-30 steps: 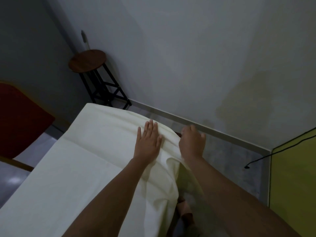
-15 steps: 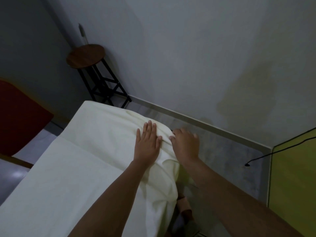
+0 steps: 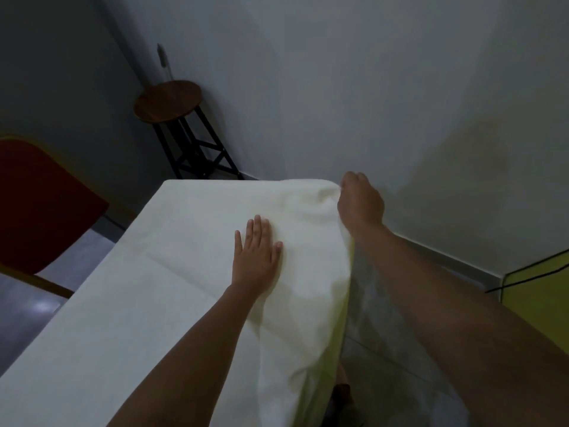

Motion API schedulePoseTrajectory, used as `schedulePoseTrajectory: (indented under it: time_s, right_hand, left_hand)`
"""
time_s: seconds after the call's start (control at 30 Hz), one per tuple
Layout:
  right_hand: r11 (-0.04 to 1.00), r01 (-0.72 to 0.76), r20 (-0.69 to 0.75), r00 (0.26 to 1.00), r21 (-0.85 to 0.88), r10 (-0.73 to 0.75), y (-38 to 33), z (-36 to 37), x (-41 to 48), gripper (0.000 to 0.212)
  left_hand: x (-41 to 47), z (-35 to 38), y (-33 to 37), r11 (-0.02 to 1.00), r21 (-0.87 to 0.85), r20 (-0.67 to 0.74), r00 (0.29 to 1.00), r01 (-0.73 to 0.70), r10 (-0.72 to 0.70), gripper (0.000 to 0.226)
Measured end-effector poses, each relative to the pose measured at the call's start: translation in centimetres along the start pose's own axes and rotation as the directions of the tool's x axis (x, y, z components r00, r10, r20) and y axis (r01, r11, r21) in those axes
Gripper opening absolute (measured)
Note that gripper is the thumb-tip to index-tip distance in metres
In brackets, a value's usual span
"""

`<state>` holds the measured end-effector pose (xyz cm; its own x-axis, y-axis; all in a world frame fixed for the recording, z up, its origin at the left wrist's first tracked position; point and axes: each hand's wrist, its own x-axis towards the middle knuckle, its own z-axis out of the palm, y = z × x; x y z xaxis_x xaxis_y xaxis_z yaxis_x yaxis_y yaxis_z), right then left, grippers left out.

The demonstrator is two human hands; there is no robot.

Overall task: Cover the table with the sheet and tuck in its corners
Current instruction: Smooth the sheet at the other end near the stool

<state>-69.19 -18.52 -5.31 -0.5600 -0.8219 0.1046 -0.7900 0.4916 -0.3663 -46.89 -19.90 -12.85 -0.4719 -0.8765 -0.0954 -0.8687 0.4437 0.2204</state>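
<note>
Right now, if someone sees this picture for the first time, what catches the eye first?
The pale cream sheet lies spread across the middle, with the left hand pressed flat on it. The right hand grips the sheet's far right corner, near the wall. Behind, a round wooden stool stands in the room's corner, and a red chair sits at the left.

I count two hands on my feed: one left hand (image 3: 255,257) and one right hand (image 3: 360,204). There is one cream sheet (image 3: 172,272). Beyond it I make out one round-topped stool (image 3: 167,101), one red chair (image 3: 40,204) and one yellow-green panel (image 3: 542,303). That makes six things in five kinds.
</note>
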Motion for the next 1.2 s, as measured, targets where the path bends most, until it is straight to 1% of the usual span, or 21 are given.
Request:
schedulePoseTrajectory:
  time_s: [0.1, 0.2, 0.3, 0.33, 0.43, 0.57, 0.63, 0.67, 0.77, 0.83, 0.9, 1.0, 1.07, 1.2]
  right_hand:
    - [0.995, 0.085, 0.077, 0.993, 0.051, -0.089, -0.6, 2.8, -3.1, 0.026]
    - [0.987, 0.15, 0.086, 0.984, 0.057, -0.155, -0.7, 5.8, -7.8, 0.029]
    - [0.978, 0.204, 0.058, 0.978, -0.036, -0.202, -0.1, 7.8, -10.6, 0.044]
    - [0.969, 0.238, 0.056, 0.97, -0.063, -0.235, 0.4, 8.0, -10.7, 0.046]
    - [0.953, 0.295, 0.106, 0.952, -0.067, -0.287, 2.3, 7.9, -8.9, 0.04]
    - [0.916, 0.402, 0.215, 0.895, -0.007, -0.391, 3.5, 7.4, -7.1, 0.052]
    - [0.917, 0.399, 0.255, 0.888, -0.017, -0.382, 3.4, 7.3, -6.7, 0.049]
    - [0.922, 0.386, 0.246, 0.898, -0.041, -0.365, 3.3, 7.4, -6.7, 0.046]
    - [0.941, 0.309, 0.141, 0.947, -0.137, -0.29, 1.8, 7.6, -8.5, 0.044]
    - [0.972, 0.203, 0.118, 0.975, -0.121, -0.189, 0.6, 8.0, -10.8, 0.051]
    - [0.981, 0.157, 0.139, 0.98, -0.117, -0.14, 0.1, 8.5, -12.5, 0.06]
    - [0.961, 0.22, 0.17, 0.967, -0.171, -0.191, 0.9, 8.4, -11.7, 0.067]
    - [0.946, 0.272, 0.209, 0.949, -0.176, -0.234, 1.4, 8.0, -10.6, 0.068]
    - [0.945, 0.312, 0.29, 0.918, -0.102, -0.272, 1.9, 7.4, -8.9, 0.066]
  left_hand:
    - [-0.3, 0.2, -0.9, 0.999, 0.001, 0.022, 0.999, 0.032, -0.032, 0.074]
    - [-0.2, 0.3, -1.4, 0.999, -0.004, 0.043, 0.998, 0.048, -0.048, 0.063]
    - [0.0, 0.5, -1.4, 0.999, -0.008, 0.04, 0.998, 0.051, -0.051, 0.064]
    - [0.0, 0.5, -1.4, 0.999, -0.016, 0.039, 0.998, 0.045, -0.045, 0.064]
    - [0.0, 0.6, -1.3, 0.999, -0.033, 0.047, 0.999, 0.021, -0.019, 0.065]
    - [0.1, 0.4, -0.9, 0.999, -0.041, 0.06, 0.998, 0.031, -0.029, 0.065]
    - [0.3, 0.2, -0.7, 0.998, -0.041, 0.061, 0.998, 0.037, -0.035, 0.065]
    - [0.4, 0.2, -0.6, 0.998, -0.04, 0.061, 0.998, 0.037, -0.035, 0.065]
    - [0.6, 0.3, -0.6, 0.999, -0.035, 0.063, 0.997, 0.037, -0.035, 0.066]
    - [0.6, 0.7, -0.7, 0.999, -0.035, 0.062, 0.998, 0.035, -0.032, 0.067]
    - [0.7, 0.9, -0.9, 0.998, -0.046, 0.064, 0.997, 0.034, -0.031, 0.069]
    - [0.7, 1.2, -1.0, 0.998, -0.048, 0.043, 0.999, 0.034, -0.032, 0.07]
    - [0.9, 1.4, -0.9, 0.998, -0.045, 0.021, 0.999, 0.046, -0.045, 0.069]
    - [1.4, 1.4, -0.4, 0.996, -0.034, -0.01, 0.997, 0.077, -0.077, 0.068]
